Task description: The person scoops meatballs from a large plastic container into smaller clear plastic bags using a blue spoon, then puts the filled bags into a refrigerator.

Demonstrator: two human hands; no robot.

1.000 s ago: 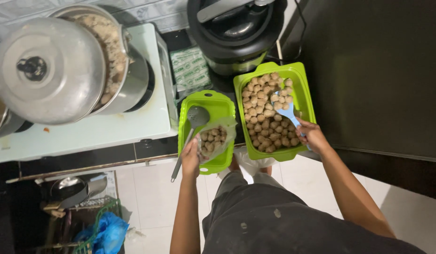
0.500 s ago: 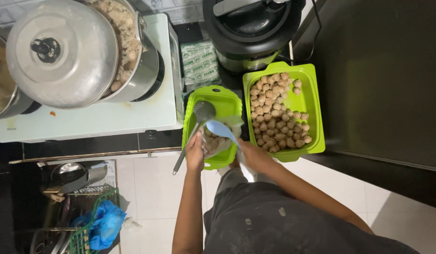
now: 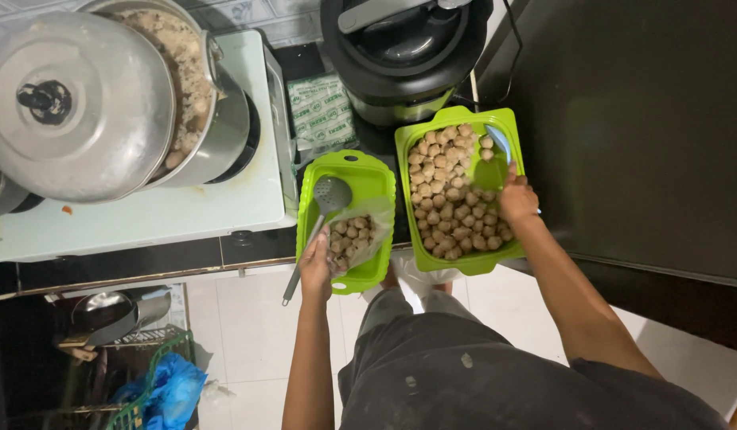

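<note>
The left hand [image 3: 315, 267] clasps the clear bag [image 3: 354, 235] open. The right hand [image 3: 517, 199], grasping a blue spoon [image 3: 500, 143], should scoop meatballs [image 3: 452, 195] shallowly, avoiding spills.

Clear bag [image 3: 359, 236] of brown meatballs in small green tray [image 3: 368, 171], grey ladle [image 3: 327, 199] alongside

Both trays are lime green: the larger tray [image 3: 408, 143] carries pale brown meatballs [image 3: 448, 199], the smaller tray [image 3: 368, 171] a clear bag [image 3: 360, 231] of the same brown. Slotted ladle [image 3: 330, 195]: dark grey. Spoon [image 3: 500, 143]: light blue. Surface [image 3: 639, 119]: black. Pot lid [image 3: 74, 103]: plain silver metal. Stove [image 3: 146, 215]: pale mint.
</note>
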